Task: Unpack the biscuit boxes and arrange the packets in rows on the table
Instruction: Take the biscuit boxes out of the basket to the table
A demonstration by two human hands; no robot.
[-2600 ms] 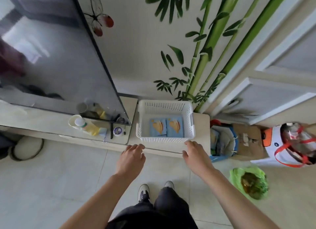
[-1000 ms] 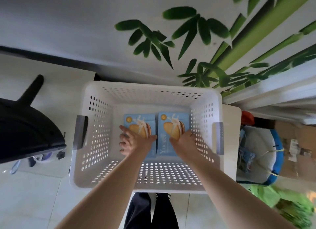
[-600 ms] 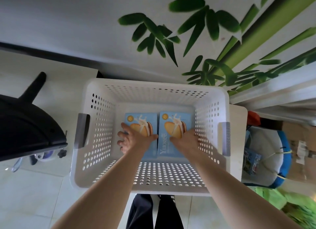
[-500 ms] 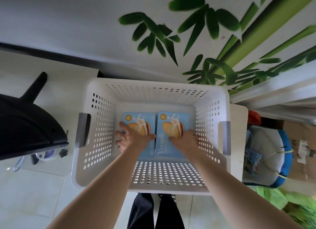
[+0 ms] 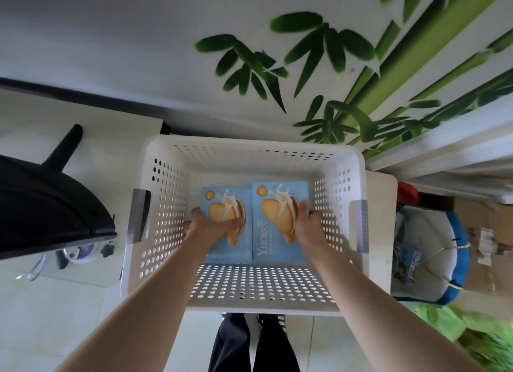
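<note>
Two light blue biscuit boxes lie side by side, face up, in a white perforated basket (image 5: 163, 205). My left hand (image 5: 206, 224) is closed around the left box (image 5: 222, 196), thumb on its left edge and fingers over its front. My right hand (image 5: 309, 221) grips the right box (image 5: 277, 199) at its right edge. The right box sits a little higher than the left one. Both forearms reach down into the basket from the near side.
The basket stands on a pale counter (image 5: 83, 163) against a wall painted with bamboo. A black screen on a stand (image 5: 41, 202) is at the left. A blue-rimmed bag (image 5: 433, 246), cardboard (image 5: 488, 232) and a green bag (image 5: 455, 324) sit on the floor at the right.
Both hands went from hovering before the basket to reaching inside and closing on the two boxes. Over the last half second the right box has lifted slightly.
</note>
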